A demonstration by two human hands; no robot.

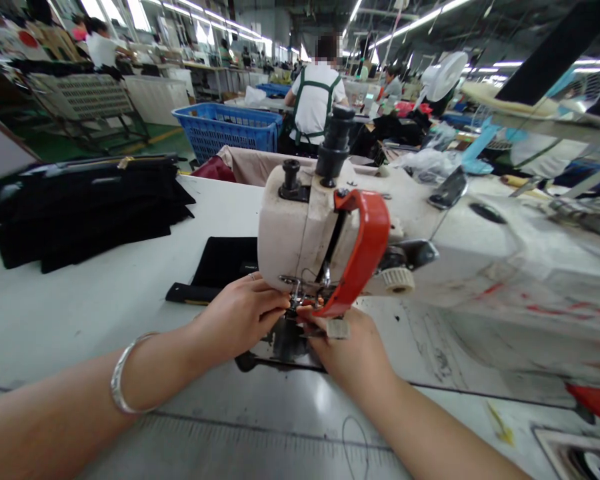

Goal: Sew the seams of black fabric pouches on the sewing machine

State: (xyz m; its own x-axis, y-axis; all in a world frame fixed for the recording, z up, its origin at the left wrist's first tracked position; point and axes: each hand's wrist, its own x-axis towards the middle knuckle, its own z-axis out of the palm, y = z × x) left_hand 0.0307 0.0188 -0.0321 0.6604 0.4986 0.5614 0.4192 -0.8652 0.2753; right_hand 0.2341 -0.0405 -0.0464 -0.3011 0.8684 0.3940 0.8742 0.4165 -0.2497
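Observation:
A white sewing machine (285,227) with a red guard (367,247) stands in the middle. My left hand (245,313) is closed at the needle area, left of the presser foot, its fingertips pressed together. Just behind it lies a black fabric piece (220,260) with a small label, reaching under the machine head. From the right, my right hand (353,343) reaches to the needle, partly hidden by the guard; its fingertips are close together by a small reddish bit. What either hand pinches is too small or hidden to name. A silver bangle (117,380) circles the left wrist.
Stacked black fabric pieces (95,207) lie on the white table (40,320) at the left. Behind are a blue basket (230,130) and a seated person in a white shirt (313,100). A printed ruler scale (260,433) runs along the front; a loose thread hangs there.

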